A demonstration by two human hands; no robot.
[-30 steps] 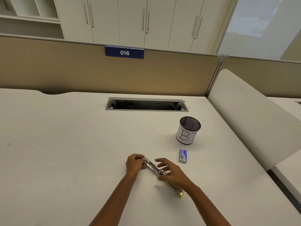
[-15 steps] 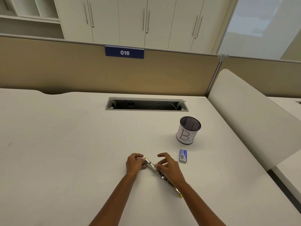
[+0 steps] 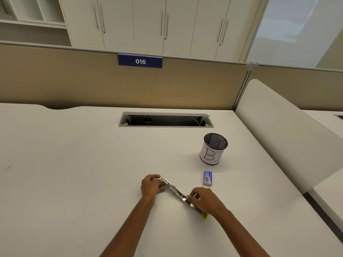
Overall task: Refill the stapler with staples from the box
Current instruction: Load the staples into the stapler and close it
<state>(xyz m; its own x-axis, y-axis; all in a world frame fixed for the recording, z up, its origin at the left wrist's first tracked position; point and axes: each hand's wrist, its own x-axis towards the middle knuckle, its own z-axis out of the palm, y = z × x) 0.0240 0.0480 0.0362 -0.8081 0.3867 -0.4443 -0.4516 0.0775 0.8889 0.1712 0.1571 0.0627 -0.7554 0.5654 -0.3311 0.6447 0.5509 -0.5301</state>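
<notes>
A wide white desk (image 3: pixel 74 173) fills the lower frame, its near edge and left side cut off by the picture. Behind it runs a tan partition (image 3: pixel 74 80) carrying a blue plate marked 016 (image 3: pixel 140 61), with pale cabinets (image 3: pixel 148 23) above, their tops out of frame. A rounded white divider (image 3: pixel 289 130) closes the desk's right side. Set into the desk top is an open cable slot (image 3: pixel 166 120); its dark interior shows only a hint of cable.

Right of centre stands a black mesh pen cup (image 3: pixel 213 148) wrapped in white paper with hand-drawn letters, of which only "B" and part of a second stroke can be read. Just in front of the cup, apart from it, lies the small blue box of staples (image 3: pixel 207 178), flat on the desk; its print is too small to read, and whether it is open cannot be told.

At the near centre the stapler (image 3: pixel 176 191) lies opened out in a long diagonal line, metal rail up, a yellow tip showing at each end. The left hand (image 3: pixel 151 186) is closed around its far end. The right hand (image 3: pixel 204 199) is pinched on the rail near the middle, covering much of the near half. Whether staples sit in the rail cannot be made out. Both forearms are cut off at the bottom edge.
</notes>
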